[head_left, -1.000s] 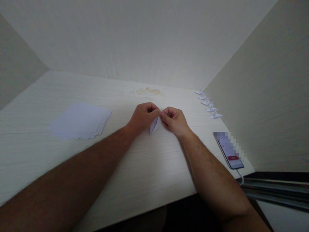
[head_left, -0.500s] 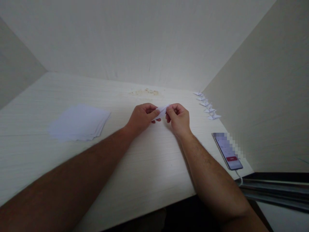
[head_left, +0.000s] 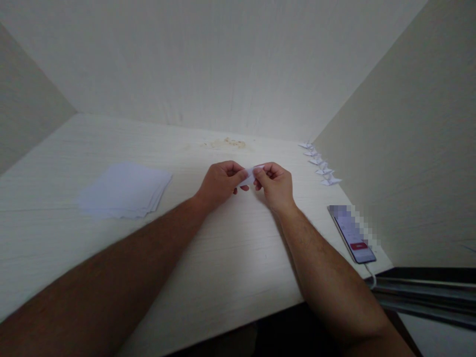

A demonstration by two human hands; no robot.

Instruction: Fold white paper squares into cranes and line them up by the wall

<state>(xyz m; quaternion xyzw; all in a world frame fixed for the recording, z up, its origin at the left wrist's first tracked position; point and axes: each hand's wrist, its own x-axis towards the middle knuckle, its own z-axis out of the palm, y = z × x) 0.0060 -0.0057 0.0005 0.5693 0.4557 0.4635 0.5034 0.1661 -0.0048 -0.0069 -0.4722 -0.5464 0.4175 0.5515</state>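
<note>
A small piece of folded white paper (head_left: 248, 179) is held just above the table, pinched between my two hands. My left hand (head_left: 225, 179) grips its left end, thumb on top and fingers underneath. At the opposite end, my right hand (head_left: 274, 182) has thumb and fingertips closed on the paper's upper right part. Fingers cover much of the paper, so its full folded shape is hidden. Several folded white paper cranes (head_left: 323, 169) stand in a row to the right, along the side wall.
A loose stack of white paper sheets (head_left: 128, 191) lies at the left. On the right rests a phone (head_left: 351, 233) with a white cable (head_left: 371, 276) running off the table edge. Walls enclose the table (head_left: 219, 277) at back and sides; brownish stains (head_left: 234, 143) mark its rear.
My right thumb has shifted slightly down and left over the paper, nearer my left thumb. The whole view has tilted a little; both hands keep hold of the paper.
</note>
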